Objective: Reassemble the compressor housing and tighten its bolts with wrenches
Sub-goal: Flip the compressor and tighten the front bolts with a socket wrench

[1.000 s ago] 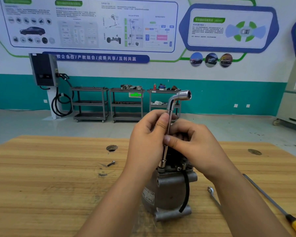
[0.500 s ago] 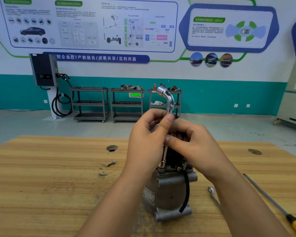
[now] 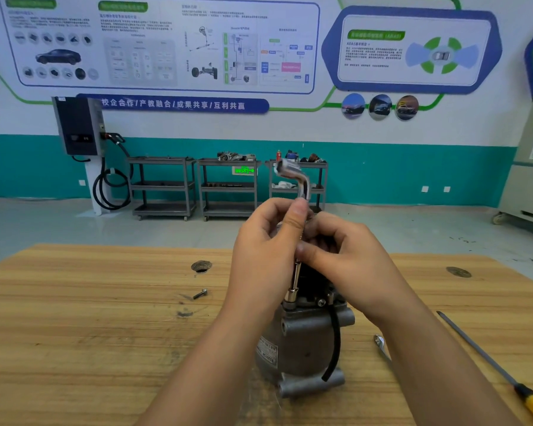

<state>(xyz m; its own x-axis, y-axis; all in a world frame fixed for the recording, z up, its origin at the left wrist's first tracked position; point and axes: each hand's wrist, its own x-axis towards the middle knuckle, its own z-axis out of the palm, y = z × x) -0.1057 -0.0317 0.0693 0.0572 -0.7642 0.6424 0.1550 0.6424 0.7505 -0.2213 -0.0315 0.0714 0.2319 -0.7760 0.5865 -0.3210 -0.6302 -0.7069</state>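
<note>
Compressor housing (image 3: 305, 342) stands upright on the wooden table (image 3: 74, 333), lower centre of frame. L-shaped socket wrench (image 3: 293, 176) is set on its top edge, with the bent end pointing upper left. Left hand (image 3: 265, 259) and right hand (image 3: 348, 265) both pinch the shaft, hiding its middle. Loose bolt (image 3: 200, 293) lies left of centre. Spanner (image 3: 380, 345) and yellow-handled screwdriver (image 3: 486, 358) lie lower right, apart from the housing.

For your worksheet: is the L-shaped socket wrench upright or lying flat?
Upright: the wrench stands on the compressor, bent end uppermost.
</note>
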